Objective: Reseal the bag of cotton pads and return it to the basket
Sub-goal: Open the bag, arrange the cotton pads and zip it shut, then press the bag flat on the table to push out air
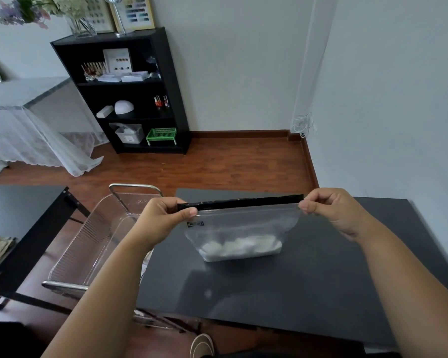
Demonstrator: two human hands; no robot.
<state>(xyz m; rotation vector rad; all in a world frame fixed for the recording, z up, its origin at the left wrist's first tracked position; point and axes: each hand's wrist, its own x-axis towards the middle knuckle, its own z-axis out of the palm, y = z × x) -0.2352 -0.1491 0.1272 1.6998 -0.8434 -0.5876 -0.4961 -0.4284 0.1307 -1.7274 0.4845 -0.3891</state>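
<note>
Two hands hold a clear bag [239, 229] upright over the dark table [282, 285] beneath them. Left of the left hand [163, 218] sits the clear basket [88, 239]. Each hand, the right hand [331, 210] too, pinches one end of the black strip [239, 202]; white pads [239, 248] fill the bottom.

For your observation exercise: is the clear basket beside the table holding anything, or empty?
Empty, as far as visible: the clear basket shows only its ribbed walls, and the bag of cotton pads stands outside it on the table.
</note>
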